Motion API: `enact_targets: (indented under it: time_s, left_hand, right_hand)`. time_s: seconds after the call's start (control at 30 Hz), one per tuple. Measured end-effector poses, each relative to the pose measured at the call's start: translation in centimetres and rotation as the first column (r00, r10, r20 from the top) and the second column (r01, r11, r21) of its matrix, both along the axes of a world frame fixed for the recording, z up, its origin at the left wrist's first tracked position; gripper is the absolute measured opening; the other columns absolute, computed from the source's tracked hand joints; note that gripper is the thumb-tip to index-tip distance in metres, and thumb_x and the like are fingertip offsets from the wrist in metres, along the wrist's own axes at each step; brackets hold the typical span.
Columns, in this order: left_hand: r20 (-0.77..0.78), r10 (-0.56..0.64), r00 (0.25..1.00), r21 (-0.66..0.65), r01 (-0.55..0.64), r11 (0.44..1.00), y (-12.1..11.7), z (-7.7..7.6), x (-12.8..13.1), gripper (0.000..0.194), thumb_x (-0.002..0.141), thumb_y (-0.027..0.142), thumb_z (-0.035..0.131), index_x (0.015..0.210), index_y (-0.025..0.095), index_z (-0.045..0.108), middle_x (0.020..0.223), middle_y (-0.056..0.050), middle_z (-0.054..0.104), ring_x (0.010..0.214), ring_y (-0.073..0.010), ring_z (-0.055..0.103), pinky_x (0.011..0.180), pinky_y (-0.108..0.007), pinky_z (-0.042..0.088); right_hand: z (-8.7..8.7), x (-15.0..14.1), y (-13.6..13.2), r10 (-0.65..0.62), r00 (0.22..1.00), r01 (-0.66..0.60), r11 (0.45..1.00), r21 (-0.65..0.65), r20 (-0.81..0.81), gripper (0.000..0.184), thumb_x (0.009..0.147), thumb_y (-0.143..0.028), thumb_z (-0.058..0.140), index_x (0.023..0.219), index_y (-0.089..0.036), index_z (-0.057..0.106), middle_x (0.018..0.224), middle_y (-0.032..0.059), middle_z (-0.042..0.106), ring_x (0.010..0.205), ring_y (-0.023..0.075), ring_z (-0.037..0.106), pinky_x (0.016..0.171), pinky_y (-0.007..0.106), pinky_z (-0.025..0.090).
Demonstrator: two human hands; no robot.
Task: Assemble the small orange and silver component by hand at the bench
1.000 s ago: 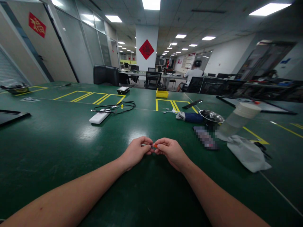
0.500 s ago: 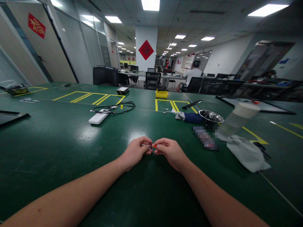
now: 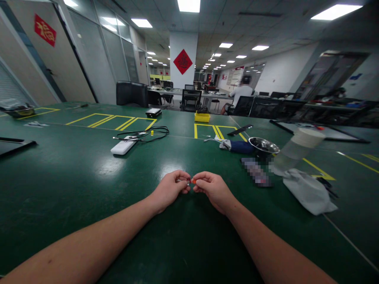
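Observation:
Just above the green table (image 3: 142, 240), both of my hands meet fingertip to fingertip in the middle of the view. My left hand (image 3: 171, 187) is closed in a pinch on a small dark red and silvery piece (image 3: 188, 182); its exact kind is too small to make out. Between the thumb and fingers of my right hand (image 3: 211, 189) sits a small orange piece (image 3: 194, 181), mostly covered by the fingertips. The two pieces are side by side; whether they touch, I cannot tell.
A white power bank (image 3: 123, 146) with a black cable lies ahead on the left. To the right are a steel bowl (image 3: 263, 146), a navy pouch (image 3: 241, 147), a clear canister (image 3: 296, 152) and a pale cloth bag (image 3: 309, 192). Farther back stands a yellow box (image 3: 202, 117); a person sits beyond.
Both hands hold nearly the same place and the same pinch. The view has shifted very slightly; nothing else has visibly moved.

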State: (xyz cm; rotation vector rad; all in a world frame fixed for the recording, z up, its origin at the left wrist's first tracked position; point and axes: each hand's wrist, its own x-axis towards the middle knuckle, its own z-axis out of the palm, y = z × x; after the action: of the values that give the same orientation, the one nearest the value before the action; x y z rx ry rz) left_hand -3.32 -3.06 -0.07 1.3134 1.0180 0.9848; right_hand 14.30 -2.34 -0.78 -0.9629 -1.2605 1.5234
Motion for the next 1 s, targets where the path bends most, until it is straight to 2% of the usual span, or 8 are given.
enact_targets:
  time_s: [0.3,0.47,0.57,0.83,1.0]
  left_hand:
    - [0.066,-0.003,0.998,-0.059,0.007,0.998,-0.07,-0.05,0.0,0.025,0.078,0.009,0.055,0.103,0.015,0.056,0.09,-0.007,0.064,0.075,-0.0144,0.067,0.063,-0.023,0.053]
    - [0.211,0.031,0.977,-0.176,0.007,0.984,0.33,-0.33,-0.26,0.021,0.08,0.011,0.057,0.1,0.014,0.056,0.09,-0.008,0.065,0.078,-0.0138,0.067,0.069,-0.023,0.054]
    - [0.285,0.028,0.958,-0.199,0.03,0.98,0.47,-0.32,-0.42,0.018,0.081,0.013,0.058,0.099,0.014,0.057,0.092,-0.009,0.065,0.08,-0.0144,0.067,0.075,-0.025,0.054]
    - [0.252,0.014,0.968,-0.191,0.035,0.981,0.37,-0.02,-0.36,0.025,0.077,0.01,0.063,0.1,0.014,0.057,0.09,-0.007,0.063,0.078,-0.0136,0.067,0.07,-0.022,0.054]
    - [0.229,0.012,0.973,-0.192,0.033,0.981,0.49,-0.13,-0.35,0.029,0.077,0.008,0.06,0.105,0.015,0.055,0.087,-0.007,0.064,0.076,-0.0143,0.068,0.066,-0.021,0.055]
  right_hand:
    - [-0.03,0.02,0.05,0.001,1.0,-0.001,1.0,0.002,-0.007,0.016,0.071,-0.019,0.068,0.086,-0.013,0.065,0.077,0.0052,0.067,0.066,0.0142,0.063,0.067,0.029,0.048]
    - [0.12,-0.11,-0.09,-0.012,1.0,0.012,1.0,-0.028,-0.025,0.018,0.069,-0.019,0.07,0.085,-0.013,0.065,0.077,0.0054,0.068,0.065,0.014,0.064,0.067,0.029,0.049]
    - [0.24,-0.17,-0.13,-0.022,0.999,0.02,0.999,-0.04,-0.047,0.019,0.068,-0.02,0.072,0.083,-0.013,0.064,0.078,0.0058,0.069,0.069,0.0158,0.066,0.071,0.03,0.05]
    - [0.46,-0.12,-0.21,-0.017,0.999,0.013,0.998,-0.067,-0.049,0.016,0.07,-0.02,0.07,0.083,-0.012,0.065,0.081,0.0082,0.07,0.081,0.0204,0.069,0.082,0.035,0.051]
    - [0.06,-0.09,-0.09,0.013,0.999,-0.015,0.999,-0.045,-0.044,0.017,0.07,-0.02,0.07,0.084,-0.013,0.066,0.082,0.0077,0.071,0.08,0.0191,0.069,0.078,0.033,0.051]
